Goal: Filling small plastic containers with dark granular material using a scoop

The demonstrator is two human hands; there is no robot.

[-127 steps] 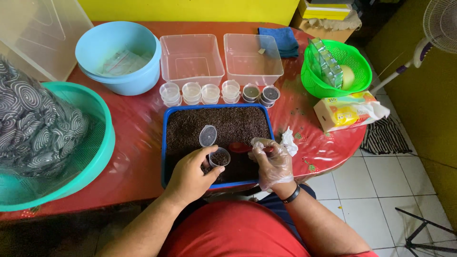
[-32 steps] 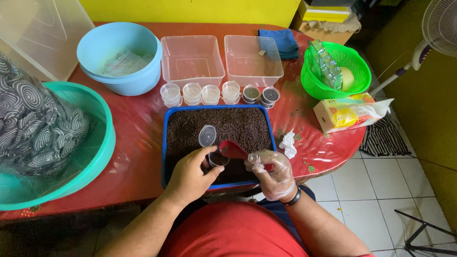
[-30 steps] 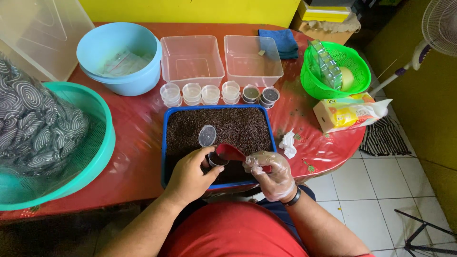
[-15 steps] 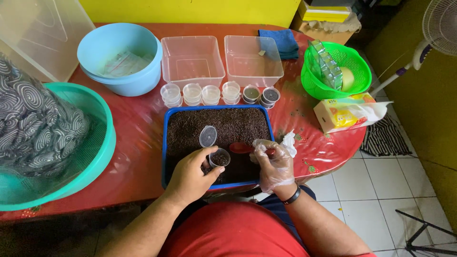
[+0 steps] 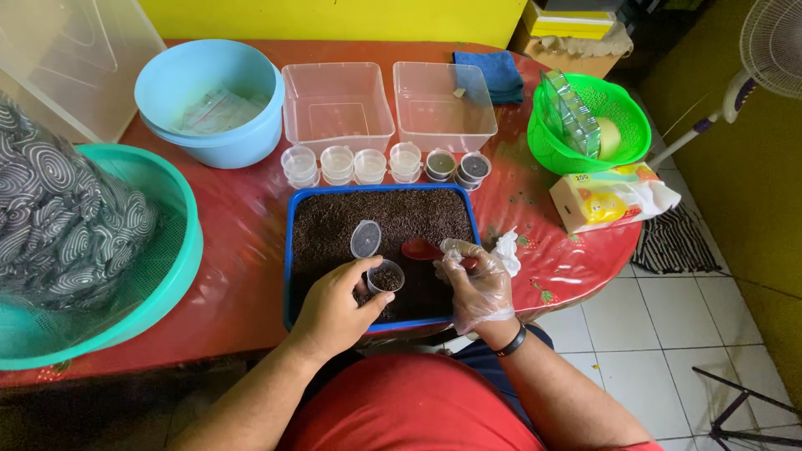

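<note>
A blue tray [image 5: 289, 250] full of dark brown granules lies on the red table in front of me. My left hand [image 5: 334, 305] holds a small clear cup [image 5: 385, 276] partly filled with the granules, over the tray; its hinged lid [image 5: 365, 239] stands open. My right hand [image 5: 474, 284], in a clear plastic glove, grips a red spoon [image 5: 420, 249] whose bowl rests low over the granules just right of the cup.
Behind the tray stands a row of small cups [image 5: 351, 164], two of them dark-filled [image 5: 458, 165]. Further back are two clear boxes [image 5: 338, 107], a blue bowl [image 5: 213, 104], a green basket [image 5: 595, 121], a tissue pack [image 5: 606, 197]. A teal basin [image 5: 159, 276] sits left.
The spoon, held over the cup a second ago, has come away to the right and lowered onto the granules. The cup stays in my left hand.
</note>
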